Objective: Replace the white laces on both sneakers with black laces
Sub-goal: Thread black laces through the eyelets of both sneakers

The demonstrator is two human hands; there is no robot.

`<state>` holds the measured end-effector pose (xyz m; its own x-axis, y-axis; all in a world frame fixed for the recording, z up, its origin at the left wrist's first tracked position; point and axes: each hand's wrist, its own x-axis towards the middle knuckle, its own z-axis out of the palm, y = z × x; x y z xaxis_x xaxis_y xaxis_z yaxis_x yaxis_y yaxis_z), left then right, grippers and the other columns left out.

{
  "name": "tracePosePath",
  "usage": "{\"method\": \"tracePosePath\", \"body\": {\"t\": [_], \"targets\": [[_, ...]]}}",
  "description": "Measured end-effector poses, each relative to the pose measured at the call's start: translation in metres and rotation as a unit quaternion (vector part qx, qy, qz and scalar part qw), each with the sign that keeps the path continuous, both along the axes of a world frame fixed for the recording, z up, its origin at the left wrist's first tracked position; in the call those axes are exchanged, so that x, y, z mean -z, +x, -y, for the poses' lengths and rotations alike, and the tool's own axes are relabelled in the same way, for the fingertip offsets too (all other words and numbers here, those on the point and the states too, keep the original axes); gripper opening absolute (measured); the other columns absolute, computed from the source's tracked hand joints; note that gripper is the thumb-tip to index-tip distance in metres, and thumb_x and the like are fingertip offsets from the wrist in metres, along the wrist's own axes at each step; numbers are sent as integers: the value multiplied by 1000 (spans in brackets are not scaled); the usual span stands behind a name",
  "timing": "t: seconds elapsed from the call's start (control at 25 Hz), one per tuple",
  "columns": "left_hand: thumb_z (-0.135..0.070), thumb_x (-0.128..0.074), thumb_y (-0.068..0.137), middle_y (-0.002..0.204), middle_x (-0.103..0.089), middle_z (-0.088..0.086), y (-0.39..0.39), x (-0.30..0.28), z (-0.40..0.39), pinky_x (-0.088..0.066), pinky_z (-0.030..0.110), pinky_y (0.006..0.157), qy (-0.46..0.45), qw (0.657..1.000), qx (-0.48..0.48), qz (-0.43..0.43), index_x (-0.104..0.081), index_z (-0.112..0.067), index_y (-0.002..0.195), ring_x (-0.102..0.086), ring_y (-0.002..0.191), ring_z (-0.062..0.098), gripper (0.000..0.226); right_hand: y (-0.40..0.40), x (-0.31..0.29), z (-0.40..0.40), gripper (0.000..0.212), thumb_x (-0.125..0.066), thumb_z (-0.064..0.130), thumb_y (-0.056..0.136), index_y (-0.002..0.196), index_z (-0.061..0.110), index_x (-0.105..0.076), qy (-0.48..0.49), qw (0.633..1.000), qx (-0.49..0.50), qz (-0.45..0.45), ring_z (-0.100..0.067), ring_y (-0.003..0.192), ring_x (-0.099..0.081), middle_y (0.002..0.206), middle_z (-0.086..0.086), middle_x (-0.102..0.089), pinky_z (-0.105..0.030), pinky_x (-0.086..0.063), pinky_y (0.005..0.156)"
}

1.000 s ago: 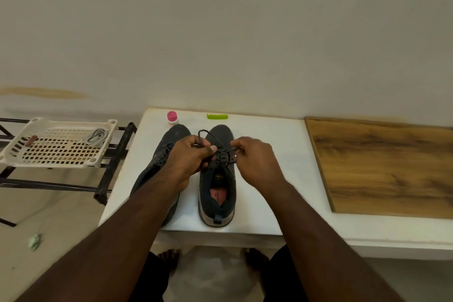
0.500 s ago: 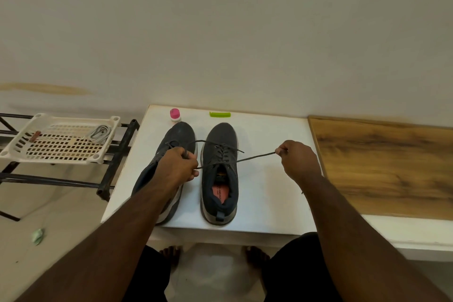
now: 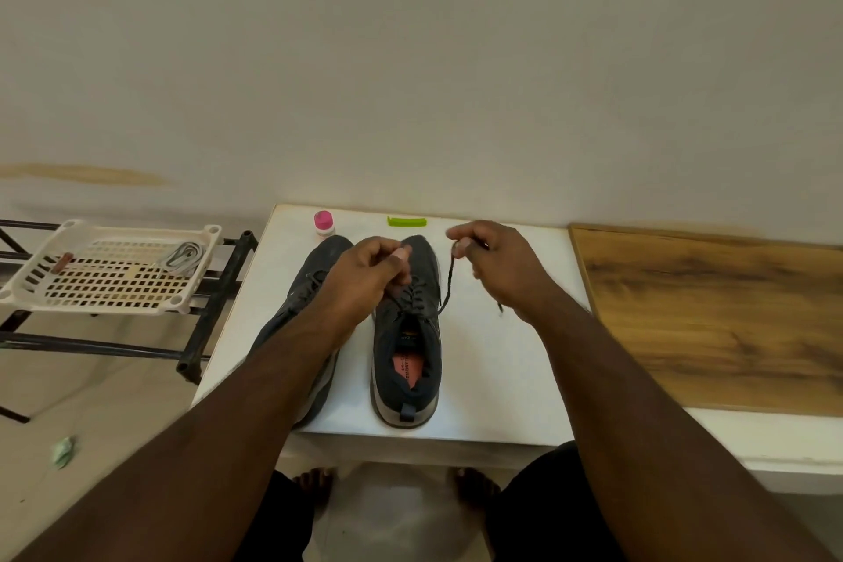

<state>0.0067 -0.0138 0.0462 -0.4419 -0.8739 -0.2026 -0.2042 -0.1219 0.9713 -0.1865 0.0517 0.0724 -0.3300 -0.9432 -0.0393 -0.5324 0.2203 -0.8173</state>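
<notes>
Head — black lace (image 3: 446,287) in right hand (image 3: 495,262)

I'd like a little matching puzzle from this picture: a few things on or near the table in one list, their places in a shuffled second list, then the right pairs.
Things:
1. pink-capped bottle
2. green clip
3. white laces
4. wooden board

Places:
A. in the slotted tray on the rack to the left
B. lying on the right part of the table
C. at the back edge, behind the left sneaker
D. at the back edge, behind the right sneaker

Pairs: 1-C, 2-D, 3-A, 4-B
</notes>
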Motion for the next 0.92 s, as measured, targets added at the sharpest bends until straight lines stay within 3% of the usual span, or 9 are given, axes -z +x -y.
{"method": "tracePosePath", "body": {"t": [0.12, 0.28, 0.44, 0.52, 0.6, 0.68, 0.76, 0.84, 0.92], "targets": [[-33, -56, 100, 103, -73, 3, -20, -22, 4, -56, 42, 89, -15, 998, 51, -17, -60, -20, 107, -69, 103, 20, 16, 18, -37, 16, 22, -52, 19, 101, 115, 30, -64, -15, 995, -97, -33, 4, 74, -60, 94, 11, -69, -12, -46, 66], [-29, -49, 104, 88, -74, -1, -20, -40, 7, -52, 31, 76, 12, 993, 101, -66, -59, -17, 110, -72, 84, 13, 17, 12, -62, 29, 14, -57, 18, 99, 101, 21, -71, -82, 983, -60, -151, -5, 84, -61, 90, 14, -68, -16, -43, 70], [-27, -49, 104, 71, -64, -4, -17, -48, 1, -55, 31, 76, -85, 990, 110, -16, -70, -23, 105, -64, 75, 12, 21, 12, -58, 29, 14, -59, 15, 99, 102, 13, -73, -95, 990, -35, -95, 1, 85, -60, 96, 10, -66, -12, -42, 70], [-31, -50, 103, 63, -63, -8, -17, -51, 0, -50, 25, 67, -134, 986, 91, 40, -72, -28, 96, -61, 66, 5, 23, 17, -57, 24, 18, -58, 18, 101, 112, 14, -72, -147, 979, -19, -143, 2, 96, -57, 110, 5, -61, -9, -42, 81], [-35, -50, 101, 61, -64, -9, -15, -54, 0, -45, 17, 58, -160, 980, 86, 81, -69, -32, 87, -60, 59, 0, 24, 23, -59, 19, 33, -51, 30, 105, 133, 18, -61, -147, 972, -76, -168, -5, 116, -54, 129, 2, -59, -17, -41, 96], [-29, -50, 100, 64, -66, -6, -14, -56, 0, -47, 21, 59, -167, 976, 98, 99, -66, -29, 83, -61, 61, 4, 23, 32, -56, 12, 41, -47, 40, 105, 141, 20, -54, -42, 986, -131, -89, -6, 102, -59, 120, 3, -65, -21, -46, 92], [-28, -51, 99, 63, -64, -5, -12, -56, 2, -48, 26, 63, -173, 976, 76, 112, -65, -27, 81, -59, 61, 7, 23, 37, -51, -1, 35, -47, 36, 106, 122, 11, -65, 19, 993, -96, 69, -8, 66, -53, 84, -1, -62, -30, -49, 68], [-31, -51, 100, 61, -61, -7, -6, -53, 9, -47, 26, 64, -154, 983, 10, 102, -67, -27, 83, -57, 57, 2, 24, 27, -45, -17, 32, -45, 28, 107, 109, 6, -68, 62, 980, -34, 185, -9, 52, -32, 66, 0, -43, -28, -32, 51], [-29, -49, 102, 62, -61, -6, -1, -47, 11, -45, 27, 64, -131, 988, -34, 78, -69, -26, 85, -55, 53, -3, 26, 16, -48, -37, 32, -45, 27, 108, 106, 6, -69, 125, 954, -37, 270, -9, 53, -25, 65, 1, -39, -24, -22, 48]]}}
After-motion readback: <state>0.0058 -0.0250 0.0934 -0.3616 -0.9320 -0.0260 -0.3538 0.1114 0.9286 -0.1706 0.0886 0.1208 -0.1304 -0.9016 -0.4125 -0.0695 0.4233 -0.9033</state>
